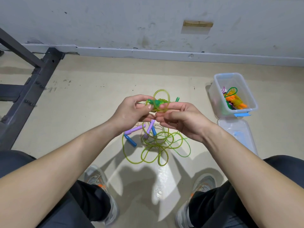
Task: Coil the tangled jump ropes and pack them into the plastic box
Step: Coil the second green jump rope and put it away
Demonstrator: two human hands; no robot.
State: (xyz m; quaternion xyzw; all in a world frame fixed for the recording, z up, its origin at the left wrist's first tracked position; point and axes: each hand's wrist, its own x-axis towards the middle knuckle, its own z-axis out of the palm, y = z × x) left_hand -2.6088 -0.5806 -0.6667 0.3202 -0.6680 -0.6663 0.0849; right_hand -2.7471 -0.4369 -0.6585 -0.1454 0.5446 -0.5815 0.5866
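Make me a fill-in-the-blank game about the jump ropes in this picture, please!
1. The left hand and right hand hold a coiled rope whose handle is ____.
2. The plastic box stands on the person's ____ side.
3. The packed handles inside it are ____.
4. The tangle on the floor has blue handles and ____ ones.

Missing words: green; right; orange; purple.
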